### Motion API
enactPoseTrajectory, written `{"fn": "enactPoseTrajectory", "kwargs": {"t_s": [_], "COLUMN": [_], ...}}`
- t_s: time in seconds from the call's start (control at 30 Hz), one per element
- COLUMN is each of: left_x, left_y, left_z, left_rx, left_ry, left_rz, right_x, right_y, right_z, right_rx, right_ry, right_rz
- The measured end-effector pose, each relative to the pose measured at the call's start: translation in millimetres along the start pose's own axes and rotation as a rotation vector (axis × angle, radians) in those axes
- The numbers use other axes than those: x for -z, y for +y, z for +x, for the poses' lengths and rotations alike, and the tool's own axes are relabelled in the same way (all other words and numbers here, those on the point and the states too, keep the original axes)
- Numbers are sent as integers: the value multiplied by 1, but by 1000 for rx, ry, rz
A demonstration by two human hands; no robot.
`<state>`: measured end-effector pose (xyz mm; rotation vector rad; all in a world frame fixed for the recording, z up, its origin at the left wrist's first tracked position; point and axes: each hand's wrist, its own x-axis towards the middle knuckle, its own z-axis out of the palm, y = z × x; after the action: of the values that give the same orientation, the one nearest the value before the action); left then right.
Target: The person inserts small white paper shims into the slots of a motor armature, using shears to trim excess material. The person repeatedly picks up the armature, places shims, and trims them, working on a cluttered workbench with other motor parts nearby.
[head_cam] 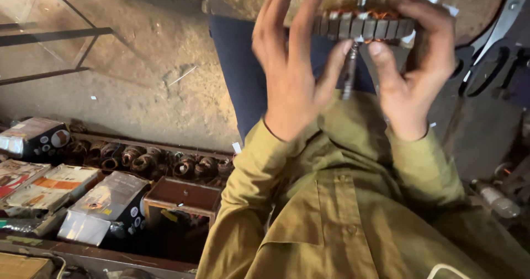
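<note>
Olive-green shirt sleeves (353,202) fill the near foreground, and from them both hands rise to a round slotted motor core (364,27) with copper windings and a steel shaft (350,72) hanging down between the thumbs. Right hand (417,64) has its grip clamped on the core's right edge, while the left hand (290,64) touches the left edge, fingers spread apart. Cardboard boxes (105,204) and wound coils (149,160) lie lower left.
</note>
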<state>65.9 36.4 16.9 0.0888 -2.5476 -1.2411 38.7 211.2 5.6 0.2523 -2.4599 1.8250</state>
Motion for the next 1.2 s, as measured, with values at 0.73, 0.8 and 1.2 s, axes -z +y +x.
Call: {"fn": "enactPoseTrajectory", "kwargs": {"t_s": [0.73, 0.8, 1.2], "left_x": [-17, -19, -49], "left_y": [-20, -21, -60], "left_z": [20, 18, 50], "left_rx": [235, 286, 89], "left_ry": [-175, -168, 96], "left_rz": [-944, -926, -330], "right_x": [4, 3, 98], "right_y": [-5, -2, 43], "right_z": [32, 33, -2], "right_rx": [-294, -249, 240], "right_ry": [-213, -230, -38], "right_rz": [640, 619, -708]}}
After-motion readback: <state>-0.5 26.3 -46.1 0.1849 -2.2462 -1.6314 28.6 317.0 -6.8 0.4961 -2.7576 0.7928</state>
